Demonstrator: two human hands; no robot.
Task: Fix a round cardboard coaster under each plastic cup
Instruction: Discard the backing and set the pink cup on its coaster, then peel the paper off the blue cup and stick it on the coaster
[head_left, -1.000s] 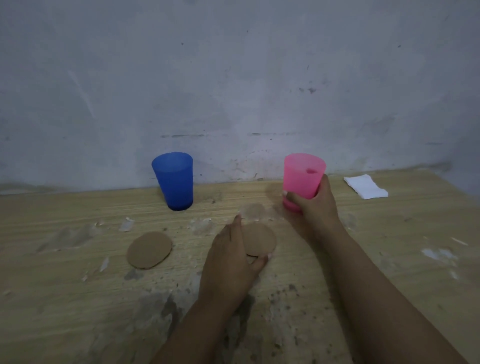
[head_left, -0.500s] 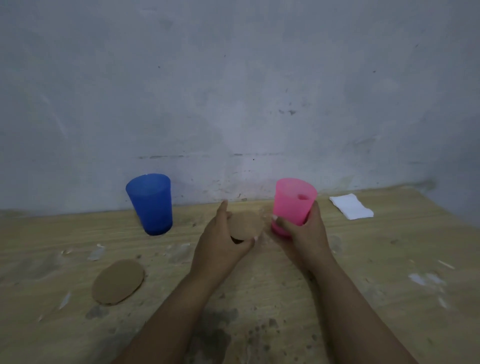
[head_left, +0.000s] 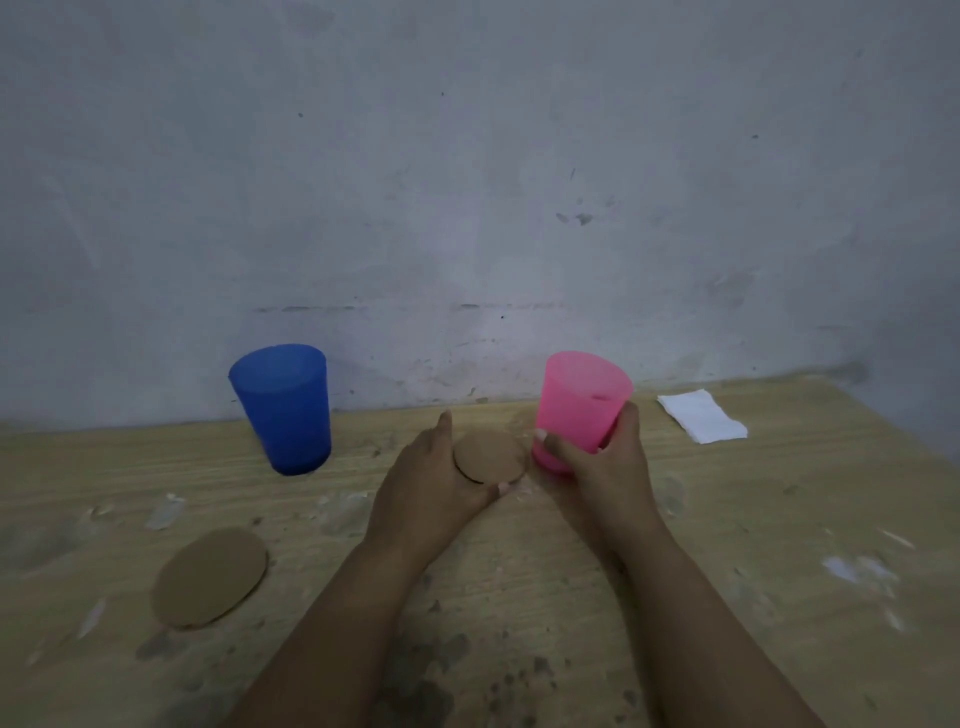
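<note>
My right hand (head_left: 602, 467) grips the pink plastic cup (head_left: 579, 405) near its base, and the cup leans to the right. My left hand (head_left: 431, 488) holds a round cardboard coaster (head_left: 491, 456) tilted up off the table, just left of the pink cup's base. A blue plastic cup (head_left: 285, 408) stands upright at the back left. A second round coaster (head_left: 210, 577) lies flat on the wooden table (head_left: 779, 519), in front of the blue cup.
A folded white cloth (head_left: 701, 415) lies at the back right near the wall (head_left: 467, 182). The tabletop carries white paint flecks and dark stains. The table's back edge meets the wall just behind the cups.
My left hand lifted the coaster off the table and carried it back beside the pink cup. My right hand tilted the cup. The camera angle shifted upward.
</note>
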